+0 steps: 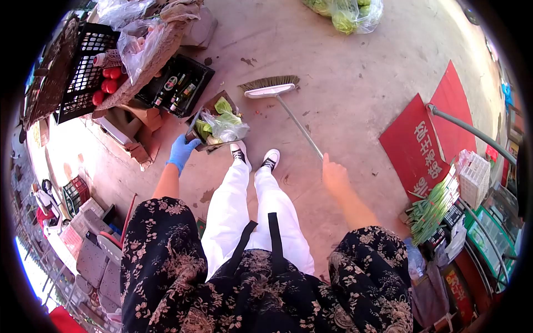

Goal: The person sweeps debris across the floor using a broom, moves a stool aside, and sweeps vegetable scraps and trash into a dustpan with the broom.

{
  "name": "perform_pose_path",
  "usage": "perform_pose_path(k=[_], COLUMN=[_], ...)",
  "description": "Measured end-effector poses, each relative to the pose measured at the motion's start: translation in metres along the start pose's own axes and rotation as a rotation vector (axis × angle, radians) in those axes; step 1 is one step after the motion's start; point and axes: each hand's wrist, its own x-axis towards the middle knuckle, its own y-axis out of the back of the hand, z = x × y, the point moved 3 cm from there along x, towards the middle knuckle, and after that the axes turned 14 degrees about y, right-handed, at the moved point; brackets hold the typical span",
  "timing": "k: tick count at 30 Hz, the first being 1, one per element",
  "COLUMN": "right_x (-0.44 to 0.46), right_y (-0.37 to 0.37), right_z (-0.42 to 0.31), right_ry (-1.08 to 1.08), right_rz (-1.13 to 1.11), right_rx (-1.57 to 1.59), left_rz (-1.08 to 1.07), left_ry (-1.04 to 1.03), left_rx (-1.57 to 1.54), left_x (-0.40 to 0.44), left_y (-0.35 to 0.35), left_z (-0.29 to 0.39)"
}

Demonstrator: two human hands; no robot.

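My left hand (182, 152), in a blue glove, is closed at the near left side of a dustpan (212, 147) and grips its handle. Leafy green scraps (224, 106) and a clear plastic bag (226, 127) lie inside the dustpan. My bare right hand (336, 176) is wrapped round the grey stick of a broom (300, 126). The broom's white head (270, 90) rests on the floor ahead, bristles pointing away from me, to the right of the dustpan and apart from it.
A black crate (191, 83) with bottles and a torn cardboard box (125, 133) stand at the left. Bagged vegetables (347, 14) lie far ahead. On the right are red boards (411, 139), a bent grey pipe (466, 122) and green onions (430, 213). Folding chairs (97, 261) stand at lower left.
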Motion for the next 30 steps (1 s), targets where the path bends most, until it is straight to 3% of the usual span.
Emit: perform_pose_path(k=[5,8,10,12,16,18,20,23,30], right_x=[-0.070,-0.084,-0.082,-0.054,0.031,0.076,0.094,0.083,-0.083], right_y=[0.009,-0.019,0.005,-0.015,-0.034,-0.043,-0.040,-0.067,-0.108], right_z=[-0.009,-0.046,-0.090,-0.120,-0.180,-0.198,-0.202,-0.184,-0.081], right_ry=[-0.016,0.060,-0.107,-0.018,0.032,-0.048,-0.028,-0.062,-0.400], right_rz=[-0.025,0.215,0.069,0.122,0.059,-0.041,-0.050,-0.053,0.158], right_rx=[0.167,0.471,1.052,1.502,1.927,2.190,1.992,1.908,1.834], left_rz=[-0.014,0.036,0.021,0.011,-0.010,0.012,0.082,0.036,-0.036], left_ry=[0.081,0.130,0.127,0.127,0.109,0.084,0.036,0.081,0.026], left_rx=[-0.168,-0.128,-0.252,-0.291,-0.308,-0.277,-0.136,-0.229,-0.204], left_x=[-0.037,-0.057,-0.051,-0.060,-0.090,-0.097,-0.097,-0.095,-0.107], left_y=[0.022,0.028,0.027,0.030,0.046,0.050,0.060,0.060,0.051], left_z=[-0.042,-0.059,-0.094,-0.106,-0.104,-0.120,-0.138,-0.163,-0.146])
